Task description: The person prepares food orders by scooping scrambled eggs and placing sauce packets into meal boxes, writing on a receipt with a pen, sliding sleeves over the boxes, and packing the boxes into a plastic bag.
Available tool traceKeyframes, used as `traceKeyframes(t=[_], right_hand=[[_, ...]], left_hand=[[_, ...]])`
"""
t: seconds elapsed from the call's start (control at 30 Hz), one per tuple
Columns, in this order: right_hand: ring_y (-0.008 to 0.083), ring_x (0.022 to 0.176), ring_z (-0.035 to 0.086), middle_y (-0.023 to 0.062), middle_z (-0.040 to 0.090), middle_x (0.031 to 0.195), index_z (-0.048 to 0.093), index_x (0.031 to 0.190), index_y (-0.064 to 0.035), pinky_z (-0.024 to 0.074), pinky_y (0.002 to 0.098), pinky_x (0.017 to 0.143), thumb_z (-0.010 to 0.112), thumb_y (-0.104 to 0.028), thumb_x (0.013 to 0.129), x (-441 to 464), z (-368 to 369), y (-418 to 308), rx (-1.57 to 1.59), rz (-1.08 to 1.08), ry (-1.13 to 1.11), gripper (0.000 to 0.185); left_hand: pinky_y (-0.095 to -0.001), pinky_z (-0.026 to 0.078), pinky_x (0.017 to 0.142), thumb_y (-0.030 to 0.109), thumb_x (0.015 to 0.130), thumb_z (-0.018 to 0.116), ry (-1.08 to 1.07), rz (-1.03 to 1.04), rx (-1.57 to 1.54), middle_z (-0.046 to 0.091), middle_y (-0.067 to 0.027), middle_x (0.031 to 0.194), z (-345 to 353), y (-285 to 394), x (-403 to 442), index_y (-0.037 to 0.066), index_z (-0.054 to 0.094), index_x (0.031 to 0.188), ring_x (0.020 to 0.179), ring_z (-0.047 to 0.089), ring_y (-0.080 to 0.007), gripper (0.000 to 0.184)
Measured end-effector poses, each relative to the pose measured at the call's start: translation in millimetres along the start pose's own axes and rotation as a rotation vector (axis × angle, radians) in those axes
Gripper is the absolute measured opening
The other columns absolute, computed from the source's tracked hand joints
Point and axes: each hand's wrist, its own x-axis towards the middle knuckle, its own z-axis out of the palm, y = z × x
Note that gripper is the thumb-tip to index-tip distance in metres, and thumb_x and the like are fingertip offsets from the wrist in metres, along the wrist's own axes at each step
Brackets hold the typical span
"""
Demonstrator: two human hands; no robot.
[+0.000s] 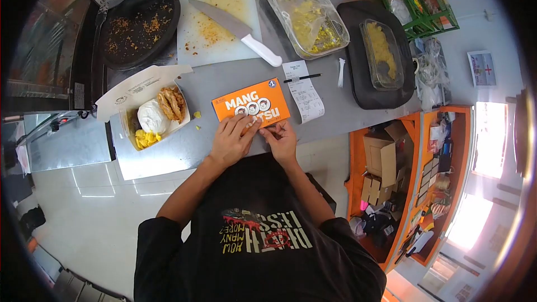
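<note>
orange box (251, 98): laid flat on the metal table (140, 162), near the front edge, between the open box (128, 92) and the receipt (306, 100); its lid is seen closed.
left hand (232, 137): placed on top of the orange box, fingers slightly parted and spread over the lid; nothing is gripped by it.
right hand (281, 141): set at the near edge of the orange box, thumb and fingertips close together; whether the edge is pinched cannot be told.
open box: filled with a white bundle (151, 116), a fried piece (172, 105) and yellow pieces (147, 138); small yellow bits are scattered beside it.
cutting board (246, 0): strewn with crumbs; a knife (226, 23) is laid on it, its white handle extended past the corner.
black plate (169, 1): placed left of the cutting board, strewn with brown crumbs.
large tub (310, 54): set right of the cutting board; yellow food is seen inside.
black tray (366, 98): topped by a small tub (387, 85) of yellow food.
receipt: crossed by a black pen (302, 78).
</note>
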Motion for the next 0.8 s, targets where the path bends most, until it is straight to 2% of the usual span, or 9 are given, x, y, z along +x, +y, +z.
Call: traceKeyframes(t=[0.1,0.2,0.3,0.5,0.57,0.63,0.73,0.77,0.8], right_hand=[[0.0080,0.071,0.062,0.0052,0.067,0.076,0.039,0.086,-0.0091,0.0505,0.0237,0.061,0.078,0.004,0.086,0.8,0.6,5.8,0.034,0.062,0.052,0.041],[0.0081,0.066,0.061,0.0023,0.062,0.068,0.042,0.081,-0.0079,0.0496,0.0255,0.058,0.081,0.001,0.083,2.0,-5.0,4.7,-0.114,0.135,0.075,0.040],[0.0080,0.062,0.058,0.0033,0.060,0.065,0.046,0.078,-0.0052,0.0478,0.0277,0.056,0.084,-0.004,0.079,6.6,3.4,11.1,-0.429,-0.048,0.196,0.038],[0.0085,0.060,0.055,0.0045,0.055,0.063,0.049,0.079,-0.0026,0.0462,0.0294,0.056,0.085,-0.010,0.079,3.7,-0.6,-18.6,-0.596,-0.044,0.109,0.036],[0.0094,0.061,0.057,0.0033,0.055,0.065,0.053,0.081,-0.0020,0.0464,0.0287,0.056,0.083,-0.009,0.081,-1.2,-13.0,-24.5,-0.664,-0.182,0.114,0.032],[0.0123,0.061,0.059,0.0045,0.060,0.076,0.057,0.090,-0.0018,0.0483,0.0294,0.057,0.080,-0.008,0.086,-1.3,-15.4,-38.2,-0.421,-0.205,0.189,0.024],[0.0163,0.069,0.063,0.0073,0.064,0.092,0.059,0.104,-0.0009,0.0516,0.0302,0.063,0.076,-0.006,0.090,10.4,4.8,-78.8,-0.337,-0.222,0.126,0.023],[0.0194,0.077,0.064,0.0102,0.063,0.100,0.058,0.111,-0.0006,0.0527,0.0316,0.068,0.075,-0.007,0.090,19.4,15.2,-79.6,-0.390,-0.355,0.037,0.028],[0.0225,0.085,0.065,0.0131,0.063,0.107,0.057,0.118,-0.0003,0.0537,0.0330,0.074,0.075,-0.007,0.090,33.1,30.0,-81.5,-0.449,-0.487,-0.044,0.034]], left_hand=[[-0.0429,0.045,0.101,0.014,0.081,0.072,-0.021,0.007,0.011,0.064,-0.0050,0.120,-3.3,1.2,2.3,0.014,0.069,0.126,0.117,0.058,-0.0263,0.045],[-0.0431,0.045,0.100,0.014,0.081,0.073,-0.009,0.010,-0.016,0.064,-0.0051,0.117,-6.1,1.5,5.1,0.014,0.071,0.122,0.116,0.059,-0.0262,0.041],[-0.0426,0.046,0.095,0.016,0.081,0.074,0.060,-0.032,-0.040,0.064,-0.0045,0.112,-6.9,9.3,13.5,0.014,0.073,0.113,0.111,0.059,-0.0250,0.032],[-0.0415,0.046,0.089,0.021,0.078,0.075,0.070,-0.007,0.073,0.062,-0.0018,0.104,8.1,8.2,14.7,0.014,0.072,0.104,0.106,0.059,-0.0228,0.027],[-0.0421,0.045,0.089,0.020,0.078,0.074,0.021,-0.010,0.077,0.062,-0.0025,0.103,0.3,10.3,17.0,0.014,0.071,0.105,0.103,0.060,-0.0234,0.028],[-0.0442,0.045,0.091,0.017,0.078,0.075,-0.002,0.015,0.085,0.062,-0.0033,0.105,-16.4,8.9,19.6,0.012,0.070,0.108,0.102,0.060,-0.0248,0.031],[-0.0462,0.045,0.093,0.016,0.076,0.079,0.139,-0.253,-0.052,0.064,-0.0040,0.112,-59.7,12.0,11.7,0.012,0.069,0.107,0.111,0.058,-0.0244,0.032],[-0.0478,0.044,0.097,0.015,0.075,0.081,0.143,-0.366,-0.064,0.063,-0.0086,0.120,-63.9,-8.4,-12.5,0.013,0.069,0.113,0.119,0.055,-0.0278,0.039],[-0.0489,0.043,0.101,0.013,0.078,0.079,0.283,-0.489,0.215,0.059,-0.0160,0.126,-77.8,-19.2,-25.8,0.012,0.067,0.120,0.123,0.053,-0.0337,0.044]])
